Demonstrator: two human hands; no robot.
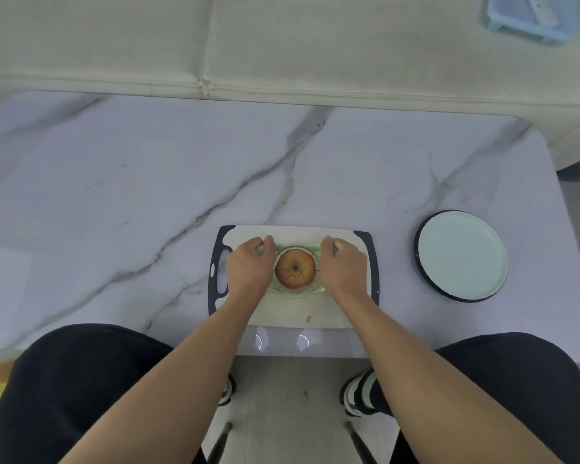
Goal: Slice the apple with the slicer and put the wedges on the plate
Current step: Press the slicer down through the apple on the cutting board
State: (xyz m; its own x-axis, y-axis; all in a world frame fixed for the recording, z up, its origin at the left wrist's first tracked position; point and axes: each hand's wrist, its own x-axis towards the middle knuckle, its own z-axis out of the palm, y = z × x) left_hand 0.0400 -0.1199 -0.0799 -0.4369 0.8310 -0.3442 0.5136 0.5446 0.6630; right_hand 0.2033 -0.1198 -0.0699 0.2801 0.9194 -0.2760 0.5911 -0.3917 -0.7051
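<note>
a white marble-look table [114, 182] with grey veins fills most of the view, with a cream sofa [282, 45] along its far edge and a pale blue lidded container [533, 18] on the sofa's upper right. the person sits at the near edge, black-clad knees to either side, both bare forearms reaching forward and converging toward the middle of the table.

a white cutting board [298, 313] with dark end grips lies near the table's front edge, its long axis running left to right. well apart to its right sits a round pale plate [462, 256] with a dark rim, nothing on it.

on the board's centre is the green apple slicer [297, 293], its ring around the apple and its two handles pointing out to left and right, so its long axis follows the board's. the left hand [248, 267] is curled closed over the left handle, knuckles up and fingers wrapped down the far side; the right hand [344, 267] mirrors it, clenched on the right handle. both wrists are roughly straight, in line with the forearms, palms facing down.

the apple [295, 267] stands upright inside the ring between the two hands, its stem dimple facing up at the camera, skin reddish-yellow. thin blade spokes show at its edge; how deep the blades have gone cannot be told. a small brown scrap [308, 318] lies on the board near its front edge.
</note>
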